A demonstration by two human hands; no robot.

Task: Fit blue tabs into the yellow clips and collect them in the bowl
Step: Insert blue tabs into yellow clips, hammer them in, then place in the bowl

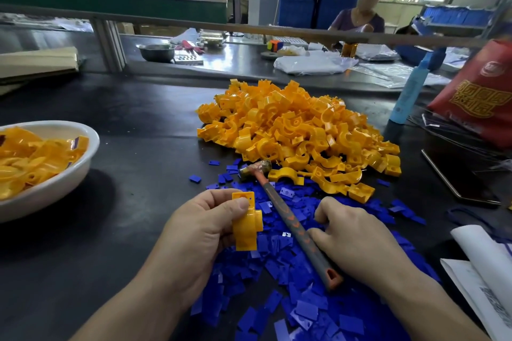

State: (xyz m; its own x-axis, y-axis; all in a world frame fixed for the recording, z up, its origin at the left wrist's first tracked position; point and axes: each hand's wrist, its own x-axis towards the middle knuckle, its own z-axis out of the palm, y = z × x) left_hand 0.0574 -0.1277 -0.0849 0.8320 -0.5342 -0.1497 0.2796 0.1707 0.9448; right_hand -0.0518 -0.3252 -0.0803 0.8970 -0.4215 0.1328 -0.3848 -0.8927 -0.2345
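My left hand (199, 227) grips one yellow clip (246, 223) upright, thumb on its upper end, over the near edge of the blue tabs. My right hand (352, 238) lies on the spread of blue tabs (282, 271) with fingers curled, fingertips down among the tabs beside the hammer handle; whether it pinches a tab is hidden. A large heap of yellow clips (299, 130) sits behind the tabs. The white bowl (74, 174) at the far left holds several yellow clips with tabs in them.
A small hammer (288, 219) lies diagonally across the tabs between my hands. A blue bottle (410, 91) and a red bag (479, 97) stand at the right, papers (482, 271) at the near right. Another person sits at the far bench.
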